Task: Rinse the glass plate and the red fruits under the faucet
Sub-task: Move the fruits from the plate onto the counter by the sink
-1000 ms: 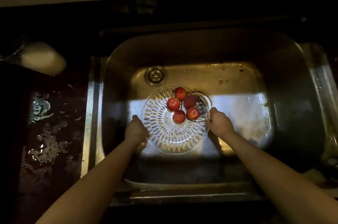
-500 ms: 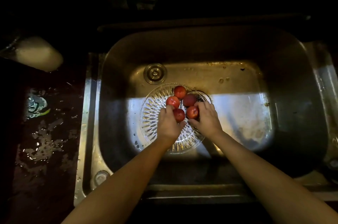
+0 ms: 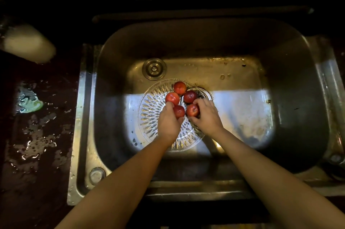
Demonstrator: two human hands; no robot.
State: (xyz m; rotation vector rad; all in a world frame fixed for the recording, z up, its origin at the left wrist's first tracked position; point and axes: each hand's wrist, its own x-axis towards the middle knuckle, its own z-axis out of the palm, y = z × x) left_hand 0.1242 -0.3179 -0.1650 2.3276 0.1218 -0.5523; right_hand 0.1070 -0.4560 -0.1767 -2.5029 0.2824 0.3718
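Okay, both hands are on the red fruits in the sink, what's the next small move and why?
Probably close each hand around its fruit and lift it. The left hand touches one round red fruit, the right hand another, on the clear cut-glass plate; no running water shows here.

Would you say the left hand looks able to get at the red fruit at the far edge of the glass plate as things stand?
Probably yes. The left hand already cups the near fruit; the farthest fruit lies uncovered just beyond on the glass plate, with only another fruit between them.
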